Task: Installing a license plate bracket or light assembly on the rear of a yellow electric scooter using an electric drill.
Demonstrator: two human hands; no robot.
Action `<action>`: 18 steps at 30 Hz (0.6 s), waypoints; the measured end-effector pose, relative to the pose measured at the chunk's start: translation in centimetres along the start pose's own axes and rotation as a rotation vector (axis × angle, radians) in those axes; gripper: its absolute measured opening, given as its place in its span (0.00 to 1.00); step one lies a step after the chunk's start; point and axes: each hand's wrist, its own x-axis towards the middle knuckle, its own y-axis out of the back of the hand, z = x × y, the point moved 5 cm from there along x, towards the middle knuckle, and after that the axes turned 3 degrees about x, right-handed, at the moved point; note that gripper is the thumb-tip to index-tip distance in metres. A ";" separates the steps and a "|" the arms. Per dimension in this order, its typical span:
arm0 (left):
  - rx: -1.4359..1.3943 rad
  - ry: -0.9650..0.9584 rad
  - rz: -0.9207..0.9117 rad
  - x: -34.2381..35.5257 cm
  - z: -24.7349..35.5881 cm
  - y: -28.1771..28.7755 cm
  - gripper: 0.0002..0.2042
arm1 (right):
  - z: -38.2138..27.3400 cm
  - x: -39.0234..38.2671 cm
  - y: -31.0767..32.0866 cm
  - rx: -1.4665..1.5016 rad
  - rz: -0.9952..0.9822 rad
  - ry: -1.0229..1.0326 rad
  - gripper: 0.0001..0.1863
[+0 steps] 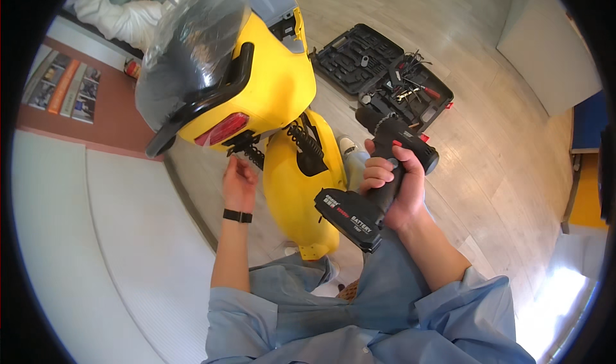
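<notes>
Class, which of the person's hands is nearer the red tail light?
Left: the left hand is just below the tail light in the picture; the right hand, gripping the drill, is well off to the right.

Probably a workshop, judging by the tool case (350, 59) and yellow scooter (282, 65).

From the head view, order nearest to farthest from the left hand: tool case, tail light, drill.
1. Tail light: just above the left hand.
2. Drill: rightward, in the right hand.
3. Tool case: upper right, on the floor.
</notes>
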 end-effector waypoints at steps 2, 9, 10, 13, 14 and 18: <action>0.148 -0.058 -0.010 -1.6 0.3 -1.3 0.13 | -0.1 -0.2 0.2 -0.003 0.006 -0.022 0.19; 0.645 -0.134 -0.132 -5.7 0.5 -7.9 0.09 | -1.1 -0.2 -0.1 0.026 -0.021 -0.008 0.18; 0.648 -0.101 -0.146 -6.4 0.4 -8.5 0.08 | -1.2 0.0 -0.2 0.003 -0.027 0.002 0.19; 0.768 -0.091 -0.244 -8.3 0.9 -10.2 0.08 | -0.8 0.7 0.4 0.032 -0.027 -0.028 0.19; 0.753 -0.097 -0.231 -8.9 1.2 -10.3 0.08 | -0.8 0.6 0.3 0.017 -0.021 -0.041 0.19; 1.119 -0.167 -0.460 -11.6 1.6 -10.4 0.06 | -0.6 0.2 -0.3 0.032 -0.069 -0.063 0.21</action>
